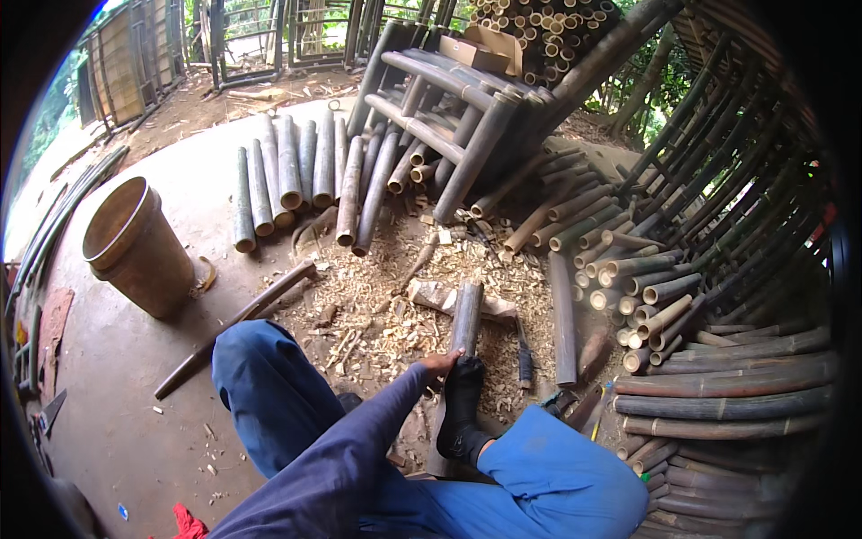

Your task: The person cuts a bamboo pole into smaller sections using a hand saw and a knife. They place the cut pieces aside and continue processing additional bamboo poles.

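Note:
A dark bamboo piece [466,316] lies pointing away from me, its far end resting over a pale chipped log [498,308]. My left hand [440,363] grips the bamboo at its near left side, the thumb and fingers closed against it and partly hidden. Beside the hand, my foot in a black sock [462,395] presses on the near part of the bamboo. To the right of it lies a knife with a dark wrapped handle [525,366], its blade pointing toward the log. My right hand is out of sight.
Wood chips [377,314] cover the ground around the log. A brown bucket [144,251] stands at left, near a long bamboo pole [233,328]. Cut bamboo tubes [289,166] lean in a row ahead, by a bamboo bench [440,126]. More bamboo [727,404] is stacked at right.

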A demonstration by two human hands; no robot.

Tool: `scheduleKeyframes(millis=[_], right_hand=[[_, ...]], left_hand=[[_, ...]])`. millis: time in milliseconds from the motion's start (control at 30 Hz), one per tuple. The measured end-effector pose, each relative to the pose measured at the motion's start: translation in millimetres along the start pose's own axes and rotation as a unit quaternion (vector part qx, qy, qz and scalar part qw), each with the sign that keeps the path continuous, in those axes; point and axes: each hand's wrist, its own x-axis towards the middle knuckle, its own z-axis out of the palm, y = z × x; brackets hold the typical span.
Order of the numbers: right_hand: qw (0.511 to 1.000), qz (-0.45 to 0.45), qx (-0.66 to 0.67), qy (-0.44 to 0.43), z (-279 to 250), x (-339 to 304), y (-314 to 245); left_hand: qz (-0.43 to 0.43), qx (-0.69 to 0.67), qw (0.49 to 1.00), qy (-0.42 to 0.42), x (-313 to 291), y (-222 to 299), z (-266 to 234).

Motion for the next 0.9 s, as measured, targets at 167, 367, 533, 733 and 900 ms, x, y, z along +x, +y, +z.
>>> scheduleKeyframes(millis=[167, 367, 533, 733, 900], right_hand=[[0.997, 0.056, -0.053, -0.007, -5.9, -31.4, 67.0], [0.999, 0.026, -0.041, 0.012, -5.6, -11.3, 24.4], [0.991, 0.063, -0.118, 0.027, -13.4, -22.2, 80.6], [1.000, 0.011, -0.007, -0.010, -15.6, 15.7, -4.3], [0.999, 0.018, 0.025, 0.020, 2.0, -2.6, 58.7]], left_hand=[[0.152, -0.491, 0.822, -0.243, -59.1, 74.7, 41.5], [0.060, -0.014, 0.981, 0.183, 41.8, 23.1, 16.6], [0.038, -0.139, 0.987, 0.068, 23.1, 8.4, 99.6], [0.006, -0.101, 0.981, 0.168, 30.9, -18.6, 42.5], [-0.006, -0.198, 0.955, 0.221, 32.2, 24.2, 50.0]])
